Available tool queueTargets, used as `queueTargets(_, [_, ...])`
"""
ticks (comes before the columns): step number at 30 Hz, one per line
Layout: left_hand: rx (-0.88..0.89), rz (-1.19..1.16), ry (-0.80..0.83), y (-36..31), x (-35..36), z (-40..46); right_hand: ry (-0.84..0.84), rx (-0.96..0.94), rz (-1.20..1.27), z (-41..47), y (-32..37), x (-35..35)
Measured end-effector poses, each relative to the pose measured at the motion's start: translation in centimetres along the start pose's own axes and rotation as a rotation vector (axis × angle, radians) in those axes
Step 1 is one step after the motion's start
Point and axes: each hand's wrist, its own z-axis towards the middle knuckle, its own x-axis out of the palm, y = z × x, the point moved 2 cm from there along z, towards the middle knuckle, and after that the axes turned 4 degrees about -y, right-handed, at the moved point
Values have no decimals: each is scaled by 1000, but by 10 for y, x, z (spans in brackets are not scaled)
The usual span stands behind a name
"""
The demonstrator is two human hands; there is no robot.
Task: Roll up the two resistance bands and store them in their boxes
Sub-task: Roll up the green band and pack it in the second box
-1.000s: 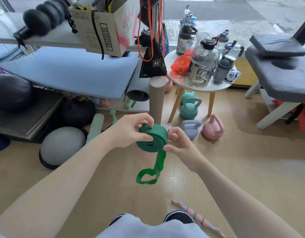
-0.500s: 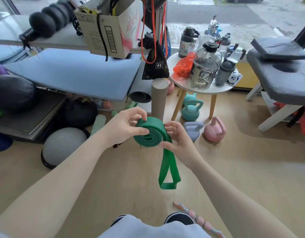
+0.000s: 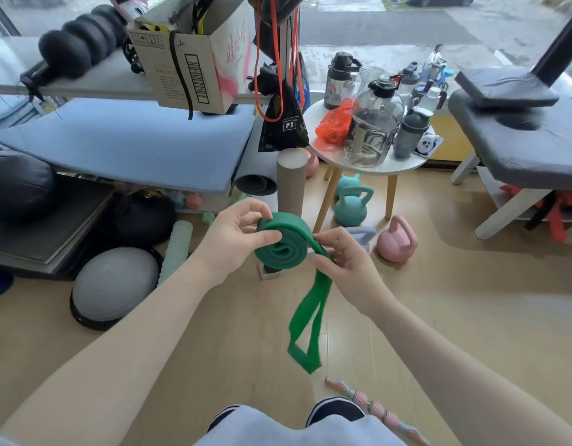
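Head view: both hands' grip (image 3: 233, 239) (image 3: 341, 262) holds green band (image 3: 283, 249); kettlebells (image 3: 396, 239), tube (image 3: 291, 181) beyond.

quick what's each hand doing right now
Left hand: grips the rolled coil of the green resistance band.
Right hand: pinches the band's loose tail just where it leaves the coil.

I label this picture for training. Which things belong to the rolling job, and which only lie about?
Job: green band, left hand, right hand.

Lying about: pink kettlebell, teal kettlebell, water jug, cardboard box, grey dome.
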Motion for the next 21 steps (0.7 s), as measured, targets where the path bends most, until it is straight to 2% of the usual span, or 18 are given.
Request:
queueTargets(8, [-126, -296, -149, 15, 17, 0, -180, 0, 91, 3, -7, 16])
queueTargets(13, [-235, -547, -208, 20, 32, -3, -232, 3, 223, 7, -1, 27])
queueTargets(16, [-295, -710, -194, 25, 40, -7, -191, -24, 203, 17, 13, 22])
queueTargets(19, [-302, -672, -135, 30, 33, -9, -70, -8, 187, 22, 19, 15])
queueTargets(21, [-292, -482, -46, 34, 24, -9, -20, 2, 122, 23, 16, 10])
